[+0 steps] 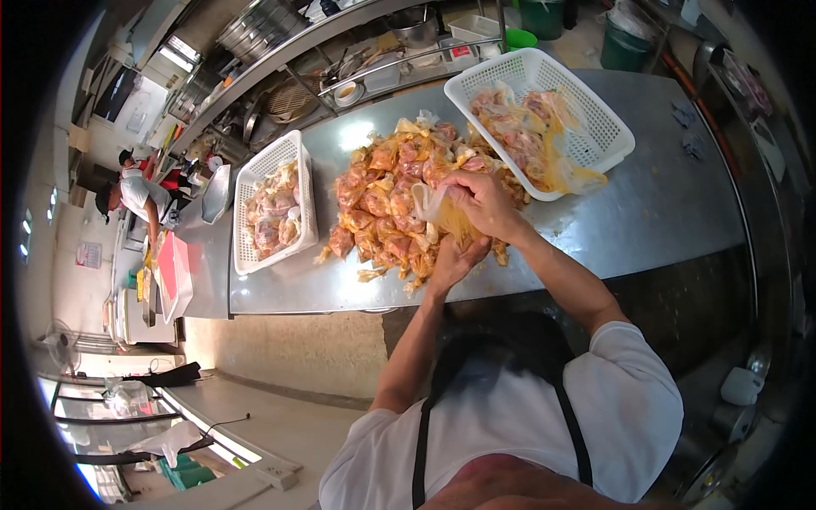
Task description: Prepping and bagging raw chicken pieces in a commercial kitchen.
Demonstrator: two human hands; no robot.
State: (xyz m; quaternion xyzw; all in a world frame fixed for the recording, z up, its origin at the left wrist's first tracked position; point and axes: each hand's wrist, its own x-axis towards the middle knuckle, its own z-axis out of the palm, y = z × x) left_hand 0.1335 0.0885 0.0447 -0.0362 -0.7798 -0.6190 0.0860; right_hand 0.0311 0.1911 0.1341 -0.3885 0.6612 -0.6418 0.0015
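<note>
A thin plastic bag [454, 218], stained yellow-orange, is upright between my two hands over the steel table. My right hand [488, 203] pinches its upper part, where a pale end flares out to the left. Below it, my left hand [456, 260] cups the bag's lower part; my fingers hide much of what is inside. Just beyond and left of my hands lies a large pile of knotted plastic bags [389, 197] of raw marinated meat. A white perforated basket [599, 121] to the right holds more bagged meat [516, 127], with a yellowish bag hanging over its near rim.
Another white basket [307, 210] with bagged meat [274, 210] stands left on the steel table [656, 210]. Behind runs a shelf with pots [414, 29] and a round wire rack [290, 102]. Two people [140, 191] work at the far left beside a red-and-white basket [175, 274].
</note>
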